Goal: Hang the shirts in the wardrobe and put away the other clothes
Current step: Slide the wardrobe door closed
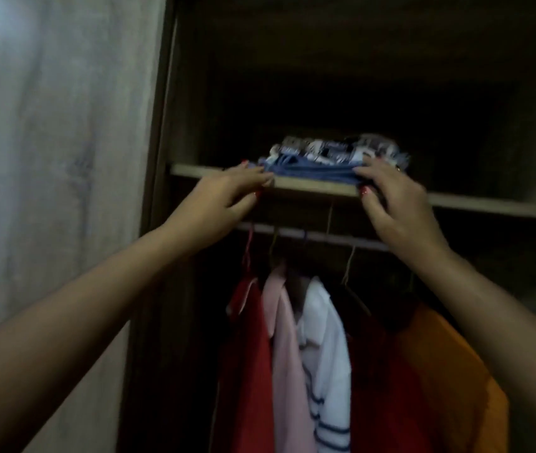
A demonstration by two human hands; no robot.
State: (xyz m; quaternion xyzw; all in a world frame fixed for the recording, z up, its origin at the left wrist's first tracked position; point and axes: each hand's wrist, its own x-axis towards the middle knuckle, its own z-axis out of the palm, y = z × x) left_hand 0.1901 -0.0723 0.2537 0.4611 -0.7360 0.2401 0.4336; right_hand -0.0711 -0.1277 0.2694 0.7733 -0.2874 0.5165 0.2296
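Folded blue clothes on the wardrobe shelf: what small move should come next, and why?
Probably push the stack of folded blue clothes further back: it sits at the front edge of the wooden shelf, slightly overhanging, with the left hand and right hand at its two ends.

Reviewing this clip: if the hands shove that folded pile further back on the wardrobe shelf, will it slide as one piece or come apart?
The folded pile is soft cloth, blue layers under a patterned piece, so it would probably bunch or shear rather than slide stiffly. With the left hand and right hand at opposite ends, an even push looks likelier to keep it together. It seems light; the shelf edge looks smooth.
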